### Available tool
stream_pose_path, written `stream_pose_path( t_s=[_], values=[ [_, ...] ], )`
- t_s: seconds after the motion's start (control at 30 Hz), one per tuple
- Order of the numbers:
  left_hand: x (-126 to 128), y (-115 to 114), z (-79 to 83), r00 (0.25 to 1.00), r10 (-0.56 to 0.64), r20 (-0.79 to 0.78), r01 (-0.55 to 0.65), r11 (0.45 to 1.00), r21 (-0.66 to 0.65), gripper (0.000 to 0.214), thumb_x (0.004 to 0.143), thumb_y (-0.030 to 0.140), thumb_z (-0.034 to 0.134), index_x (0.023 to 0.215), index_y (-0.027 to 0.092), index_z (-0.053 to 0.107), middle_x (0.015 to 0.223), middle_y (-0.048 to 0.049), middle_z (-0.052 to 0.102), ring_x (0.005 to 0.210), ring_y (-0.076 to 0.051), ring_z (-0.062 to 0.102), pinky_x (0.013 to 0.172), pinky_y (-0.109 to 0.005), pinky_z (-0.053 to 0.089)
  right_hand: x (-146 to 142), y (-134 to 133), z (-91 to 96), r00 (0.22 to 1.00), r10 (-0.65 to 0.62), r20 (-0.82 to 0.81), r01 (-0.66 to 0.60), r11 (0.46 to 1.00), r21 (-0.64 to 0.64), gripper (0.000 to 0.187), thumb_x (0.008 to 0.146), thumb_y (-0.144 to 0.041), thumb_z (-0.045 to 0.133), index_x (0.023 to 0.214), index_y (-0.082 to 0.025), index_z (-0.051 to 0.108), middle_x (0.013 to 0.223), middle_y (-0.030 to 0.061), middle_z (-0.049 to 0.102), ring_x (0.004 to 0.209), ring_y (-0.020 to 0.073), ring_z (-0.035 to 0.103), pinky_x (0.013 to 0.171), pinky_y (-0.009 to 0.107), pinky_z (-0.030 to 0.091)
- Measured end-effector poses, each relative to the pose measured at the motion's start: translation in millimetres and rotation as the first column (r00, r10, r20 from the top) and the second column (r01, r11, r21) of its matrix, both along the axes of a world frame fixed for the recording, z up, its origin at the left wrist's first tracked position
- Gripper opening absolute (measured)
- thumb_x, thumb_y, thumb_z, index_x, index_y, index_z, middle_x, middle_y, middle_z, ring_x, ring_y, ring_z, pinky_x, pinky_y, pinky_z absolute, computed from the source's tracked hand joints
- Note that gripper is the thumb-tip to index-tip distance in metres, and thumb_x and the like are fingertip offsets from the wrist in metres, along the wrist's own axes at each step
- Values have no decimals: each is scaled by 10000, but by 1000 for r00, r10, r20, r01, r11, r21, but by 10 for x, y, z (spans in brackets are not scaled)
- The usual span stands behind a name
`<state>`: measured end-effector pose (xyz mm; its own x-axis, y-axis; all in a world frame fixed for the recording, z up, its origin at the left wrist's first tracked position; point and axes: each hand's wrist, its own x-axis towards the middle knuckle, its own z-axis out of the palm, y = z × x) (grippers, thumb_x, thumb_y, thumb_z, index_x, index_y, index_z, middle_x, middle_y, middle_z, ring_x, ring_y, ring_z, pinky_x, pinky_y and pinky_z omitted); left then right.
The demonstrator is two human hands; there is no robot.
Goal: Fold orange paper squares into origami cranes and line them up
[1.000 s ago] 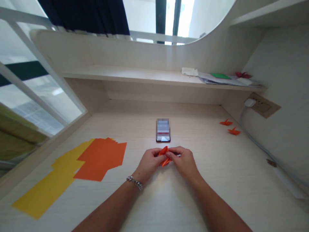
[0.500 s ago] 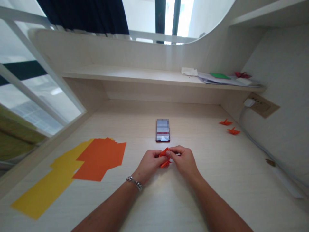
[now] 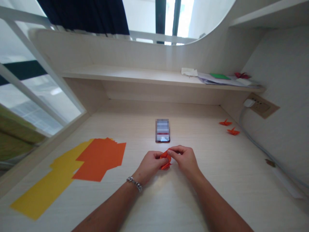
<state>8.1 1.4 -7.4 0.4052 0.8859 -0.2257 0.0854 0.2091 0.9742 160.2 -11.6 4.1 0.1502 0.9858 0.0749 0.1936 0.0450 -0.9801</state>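
Between my hands is a small folded orange paper piece (image 3: pixel 166 166), with pointed ends showing below the fingers. My left hand (image 3: pixel 151 161) grips its left side, thumb laid across the paper. With thumb and forefinger, my right hand (image 3: pixel 184 158) pinches its upper right edge. Part of the folding is hidden by the fingers. Just beyond the hands lies a phone (image 3: pixel 163 130) with its screen lit and blurred. Two orange origami cranes (image 3: pixel 225 122) rest on the desk at the right.
At the left, orange paper sheets (image 3: pixel 98 159) overlap yellow sheets (image 3: pixel 45 190). A grey cable (image 3: pixel 256 143) runs down the right wall from a socket (image 3: pixel 263 105). The back shelf (image 3: pixel 132 74) carries papers, a green sheet (image 3: pixel 219 76) and a dark red folded paper piece (image 3: pixel 242 75).
My right thumb and forefinger have shifted slightly up along the paper, and more of its orange surface shows between the hands. My left hand has hardly moved.
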Motion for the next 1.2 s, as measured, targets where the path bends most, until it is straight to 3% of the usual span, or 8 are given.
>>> stream_pose_path(
  t_s=[0.4,0.63,0.97,1.2],
  values=[
    [-6,-6,40,999,-21,-34,22,998,50,148,678,251,637,585,137,656,543,-17,580,520,-126,494,520,-243,362,25,21,-59,988,32,-153,-39,998,-43,167,617,-292,748,717,-159,738,705,67,728,661,199,658,652,308,512],
    [-5,-25,50,999,-34,-18,34,999,34,141,694,195,611,567,136,632,533,1,559,505,-106,469,512,-233,325,37,22,-61,995,8,-102,-12,999,-35,171,631,-302,742,719,-156,735,711,69,727,673,207,657,657,313,507],
    [29,-22,64,999,20,36,-16,994,-105,102,664,201,667,644,104,692,609,-36,621,546,-116,528,563,-242,396,49,24,-47,1000,5,-11,-4,999,49,284,797,-405,587,803,-153,718,738,60,705,668,176,615,619,277,481],
    [19,5,4,997,24,71,-17,996,-91,173,677,263,678,679,92,704,648,-62,650,579,-127,553,603,-262,427,23,-42,26,995,39,94,-47,995,83,163,729,-285,671,826,-165,721,817,63,711,735,191,644,650,282,501]
  ],
)
